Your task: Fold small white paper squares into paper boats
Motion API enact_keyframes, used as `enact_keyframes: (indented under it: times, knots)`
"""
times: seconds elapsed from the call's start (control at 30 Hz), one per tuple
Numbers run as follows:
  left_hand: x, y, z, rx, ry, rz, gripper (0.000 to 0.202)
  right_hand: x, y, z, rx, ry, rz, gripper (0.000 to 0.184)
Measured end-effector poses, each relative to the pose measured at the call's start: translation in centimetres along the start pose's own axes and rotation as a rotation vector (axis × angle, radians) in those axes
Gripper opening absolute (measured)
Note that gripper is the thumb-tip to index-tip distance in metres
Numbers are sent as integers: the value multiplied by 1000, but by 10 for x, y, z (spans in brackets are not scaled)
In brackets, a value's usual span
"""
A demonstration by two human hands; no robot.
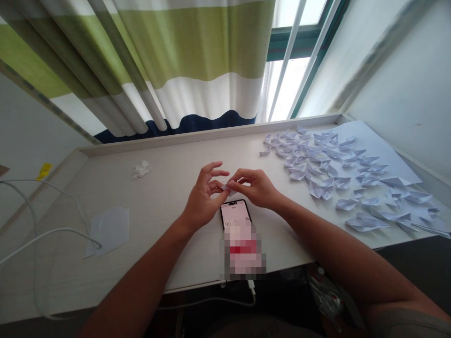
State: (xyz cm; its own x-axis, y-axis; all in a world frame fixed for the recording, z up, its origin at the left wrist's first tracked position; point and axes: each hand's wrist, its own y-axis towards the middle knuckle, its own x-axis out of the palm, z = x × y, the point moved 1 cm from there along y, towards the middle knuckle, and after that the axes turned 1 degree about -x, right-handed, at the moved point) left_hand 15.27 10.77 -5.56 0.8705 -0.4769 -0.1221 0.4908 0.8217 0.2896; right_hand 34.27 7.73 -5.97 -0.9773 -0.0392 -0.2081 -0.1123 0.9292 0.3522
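Observation:
Between my two hands, just above the top end of a phone (pixel 232 211), is a small folded piece of white paper (pixel 227 186). My left hand (pixel 206 195) pinches it from the left, thumb below and upper fingers raised apart. From the right, my right hand (pixel 255 188) grips the same paper between thumb and bent fingers. Much of the paper is hidden by the fingertips, so its full shape does not show. The phone lies face up on the white table, partly blurred out, with a timer-like display near its top.
Many folded paper boats (pixel 313 159) cover the table's right side, some on a large white sheet (pixel 380 145). At left lie a crumpled tissue (pixel 141 169), flat paper sheets (pixel 109 230) and a white cable (pixel 63 230). A raised ledge (pixel 169 140) runs along the back below the curtain (pixel 197 51).

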Motion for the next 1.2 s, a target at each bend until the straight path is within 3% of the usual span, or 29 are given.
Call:
enact_keyframes:
  times: [0.23,0.5,0.7,1.0,1.1,1.2]
  knots:
    - [-1,1,-1,-154,-88,4,62,-2,-1,-3,27,-48,-5,35]
    - [-1,5,-10,-354,-189,-79,37,3,2,7,69,32,76,44]
    - [-1,5,-2,-326,-203,11,40,3,1,9,93,30,7,51]
    - [-4,5,-1,-348,-199,-27,41,3,-1,11,145,58,-59,46]
    - [-4,6,-2,-340,-201,25,41,2,-1,13,35,16,5,43]
    - [-6,6,-2,-346,-251,72,39,-1,-1,11,-172,-114,-36,41]
